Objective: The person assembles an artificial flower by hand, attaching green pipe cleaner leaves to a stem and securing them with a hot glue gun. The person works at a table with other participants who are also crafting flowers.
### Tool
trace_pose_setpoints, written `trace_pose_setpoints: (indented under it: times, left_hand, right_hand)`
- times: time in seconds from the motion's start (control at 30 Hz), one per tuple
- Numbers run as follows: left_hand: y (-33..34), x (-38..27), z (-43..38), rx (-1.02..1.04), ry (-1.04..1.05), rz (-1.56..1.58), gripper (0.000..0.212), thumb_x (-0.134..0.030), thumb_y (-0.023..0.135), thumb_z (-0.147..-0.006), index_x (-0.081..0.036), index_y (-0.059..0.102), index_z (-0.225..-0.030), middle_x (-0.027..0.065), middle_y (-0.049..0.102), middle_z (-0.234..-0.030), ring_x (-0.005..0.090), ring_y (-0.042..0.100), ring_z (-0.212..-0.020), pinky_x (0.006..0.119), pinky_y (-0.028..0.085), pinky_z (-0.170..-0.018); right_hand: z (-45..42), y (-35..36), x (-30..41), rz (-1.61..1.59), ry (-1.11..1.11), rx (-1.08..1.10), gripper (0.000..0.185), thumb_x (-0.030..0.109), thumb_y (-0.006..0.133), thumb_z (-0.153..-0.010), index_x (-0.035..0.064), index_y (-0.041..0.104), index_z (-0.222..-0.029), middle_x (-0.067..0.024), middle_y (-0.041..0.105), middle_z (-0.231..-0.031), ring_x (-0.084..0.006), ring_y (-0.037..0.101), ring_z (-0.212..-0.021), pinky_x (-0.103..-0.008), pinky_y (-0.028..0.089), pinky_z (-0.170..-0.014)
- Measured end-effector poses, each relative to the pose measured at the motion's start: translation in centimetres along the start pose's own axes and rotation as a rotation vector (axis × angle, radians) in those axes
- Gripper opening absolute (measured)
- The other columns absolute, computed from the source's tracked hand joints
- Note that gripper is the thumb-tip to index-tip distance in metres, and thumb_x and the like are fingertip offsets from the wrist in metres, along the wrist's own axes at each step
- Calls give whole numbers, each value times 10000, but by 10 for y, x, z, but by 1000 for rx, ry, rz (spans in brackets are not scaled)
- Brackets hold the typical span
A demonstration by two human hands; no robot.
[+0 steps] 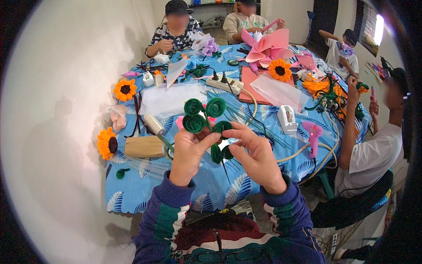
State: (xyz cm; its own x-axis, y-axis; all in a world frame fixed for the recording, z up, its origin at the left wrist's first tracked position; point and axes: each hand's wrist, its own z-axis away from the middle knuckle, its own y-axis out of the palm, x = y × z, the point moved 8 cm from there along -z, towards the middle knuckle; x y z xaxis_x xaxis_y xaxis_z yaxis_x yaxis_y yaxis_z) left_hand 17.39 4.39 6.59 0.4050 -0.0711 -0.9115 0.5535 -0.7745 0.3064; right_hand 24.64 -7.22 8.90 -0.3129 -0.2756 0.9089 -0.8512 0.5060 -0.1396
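Observation:
My left hand (191,148) grips a stem of dark green coiled chenille leaves (194,123), held up above the near part of the table. Several round spirals stand at its top, and smaller ones sit lower down. A thin, dark stem end (226,171) points downward between my hands. The fingers of my right hand (255,151) are bent around the right side of this piece, with the index fingertip at one spiral and the thumb by a lower one. Part of the stem is hidden behind my left thumb. A loose green coil (122,173) lies at the left near edge.
Around my hands lie a brown paper-wrapped block (144,147), orange chenille sunflowers (107,143), a white tape dispenser (287,120), a pink hot glue gun (312,137) and a power strip (225,85). Cords cross the blue cloth (244,184). Other people (369,148) sit around the table.

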Motion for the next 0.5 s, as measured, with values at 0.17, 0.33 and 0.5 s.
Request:
trace_pose_setpoints:
  times: [0.17,0.33,0.5]
  left_hand:
    - [4,-2,0,-4,-7,20,232,28,631,-720,6,559,-940,83,609,-843,151,598,-733,274,504,-660]
    - [3,-4,1,-25,-11,6,258,28,626,-720,4,554,-967,85,607,-863,160,598,-745,279,507,-669]
    - [5,-3,2,22,-27,-18,241,30,619,-729,7,560,-962,81,606,-868,153,596,-746,277,502,-665]
  right_hand:
    - [2,-5,8,125,-51,-11,274,-7,511,-796,-7,546,-1067,-131,445,-1225,-98,508,-878,-254,415,-780]
    - [-5,-20,9,36,-134,-160,250,49,551,-777,-1,522,-1019,-93,566,-989,-161,546,-890,-266,441,-700]
    - [-23,-17,4,-144,-16,-108,231,92,570,-794,-16,538,-995,-55,581,-901,-95,535,-762,-228,440,-607]
